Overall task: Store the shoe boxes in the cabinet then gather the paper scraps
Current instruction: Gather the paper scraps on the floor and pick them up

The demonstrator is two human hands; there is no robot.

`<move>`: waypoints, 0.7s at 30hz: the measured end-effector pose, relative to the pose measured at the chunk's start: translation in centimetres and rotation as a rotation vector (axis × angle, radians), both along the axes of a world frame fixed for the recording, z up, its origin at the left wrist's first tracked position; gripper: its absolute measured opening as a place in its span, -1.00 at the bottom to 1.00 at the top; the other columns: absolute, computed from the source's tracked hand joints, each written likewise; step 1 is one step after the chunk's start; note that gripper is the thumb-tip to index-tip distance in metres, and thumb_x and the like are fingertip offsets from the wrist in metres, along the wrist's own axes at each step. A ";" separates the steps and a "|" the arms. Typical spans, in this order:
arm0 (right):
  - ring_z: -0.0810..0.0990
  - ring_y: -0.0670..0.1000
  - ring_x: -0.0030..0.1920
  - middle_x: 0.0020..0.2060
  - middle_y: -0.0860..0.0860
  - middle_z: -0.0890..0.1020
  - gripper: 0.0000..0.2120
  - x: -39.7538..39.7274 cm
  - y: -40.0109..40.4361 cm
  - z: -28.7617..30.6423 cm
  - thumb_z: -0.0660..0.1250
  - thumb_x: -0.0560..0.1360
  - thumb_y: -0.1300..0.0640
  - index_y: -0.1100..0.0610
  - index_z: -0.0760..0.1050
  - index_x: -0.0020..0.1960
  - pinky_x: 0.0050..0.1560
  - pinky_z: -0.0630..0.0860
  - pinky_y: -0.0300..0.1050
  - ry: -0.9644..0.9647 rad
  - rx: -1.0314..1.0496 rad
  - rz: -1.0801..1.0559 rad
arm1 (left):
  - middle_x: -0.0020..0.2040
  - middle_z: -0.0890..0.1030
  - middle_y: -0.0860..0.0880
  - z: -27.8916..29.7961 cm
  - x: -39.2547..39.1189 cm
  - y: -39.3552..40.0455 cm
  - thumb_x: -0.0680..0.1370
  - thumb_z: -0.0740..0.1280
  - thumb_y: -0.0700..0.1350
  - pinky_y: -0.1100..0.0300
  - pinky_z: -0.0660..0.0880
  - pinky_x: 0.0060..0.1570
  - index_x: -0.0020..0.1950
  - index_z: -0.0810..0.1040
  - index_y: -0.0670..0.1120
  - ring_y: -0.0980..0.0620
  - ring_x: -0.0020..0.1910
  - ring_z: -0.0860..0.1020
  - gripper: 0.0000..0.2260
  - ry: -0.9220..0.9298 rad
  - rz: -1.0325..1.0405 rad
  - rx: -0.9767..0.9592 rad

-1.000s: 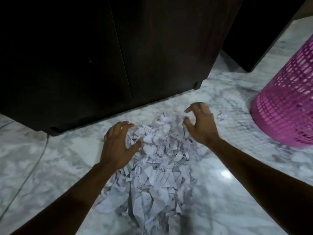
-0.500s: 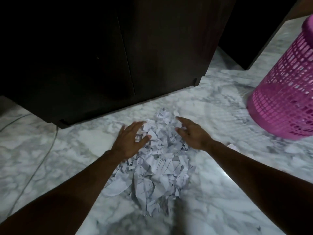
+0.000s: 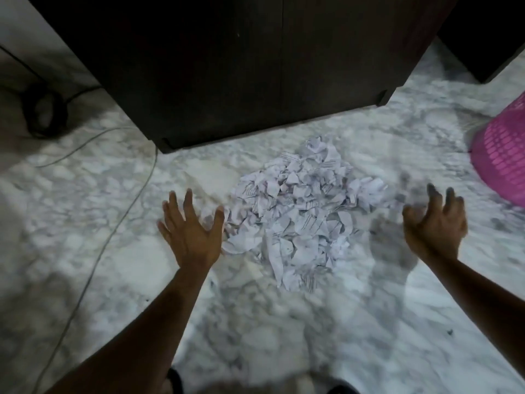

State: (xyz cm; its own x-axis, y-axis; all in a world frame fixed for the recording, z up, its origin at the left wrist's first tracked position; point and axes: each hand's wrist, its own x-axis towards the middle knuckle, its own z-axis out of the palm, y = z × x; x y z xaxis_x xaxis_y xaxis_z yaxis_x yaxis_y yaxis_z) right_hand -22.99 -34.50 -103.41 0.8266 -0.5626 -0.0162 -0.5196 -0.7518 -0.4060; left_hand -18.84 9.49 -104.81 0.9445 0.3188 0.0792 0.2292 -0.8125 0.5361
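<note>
Paper scraps (image 3: 298, 214) heaped in one pile on marble floor (image 3: 99, 223), just near of dark cabinet (image 3: 255, 66), doors closed. Left hand (image 3: 191, 227) left of pile, fingers spread, thumb tip at pile edge, holding nothing. Right hand (image 3: 434, 223) right of pile, apart from it, fingers loosely bent, empty. Pink basket (image 3: 502, 157) far right. Cable (image 3: 93, 245) trailing on left.
</note>
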 end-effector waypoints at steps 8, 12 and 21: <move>0.00 0.25 0.67 0.65 0.26 0.15 -0.20 0.2 3.9 -1.7 0.04 0.59 -0.30 0.18 0.14 0.67 0.61 0.08 0.21 0.080 0.239 0.222 | 0.70 0.00 -0.06 -2.1 -1.6 -5.9 0.54 0.23 0.39 -0.20 0.12 0.60 0.67 0.10 0.12 -0.04 0.68 -0.05 -0.23 0.131 -0.296 -0.244; -0.10 0.03 0.69 0.70 0.02 0.04 -0.30 2.3 7.5 -1.1 0.07 0.67 -0.29 -0.04 0.00 0.70 0.63 0.11 0.15 0.128 0.308 0.419 | 0.70 0.03 -0.04 -1.2 -0.6 -9.2 0.51 0.17 0.42 -0.21 0.03 0.62 0.67 0.07 0.13 0.00 0.68 -0.04 -0.20 0.113 -0.416 -0.232; -0.16 0.15 0.70 0.69 0.07 -0.22 0.26 -1.3 5.2 1.2 0.34 0.28 -0.62 -0.11 -0.22 0.70 0.61 0.09 0.33 0.058 0.105 0.740 | 0.70 -0.18 -0.04 1.3 -5.0 -7.7 0.27 0.36 0.59 -0.33 -0.12 0.57 0.69 -0.01 0.08 -0.11 0.68 -0.17 0.16 0.024 -0.656 -0.037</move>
State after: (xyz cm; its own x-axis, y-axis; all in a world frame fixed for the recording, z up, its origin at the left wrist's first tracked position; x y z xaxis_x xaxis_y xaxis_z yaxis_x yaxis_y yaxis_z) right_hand -24.30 -29.29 -102.21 0.9846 0.1469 -0.0946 0.0837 -0.8719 -0.4825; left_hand -23.79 1.77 -103.55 0.9452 -0.3218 0.0554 -0.2950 -0.7688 0.5673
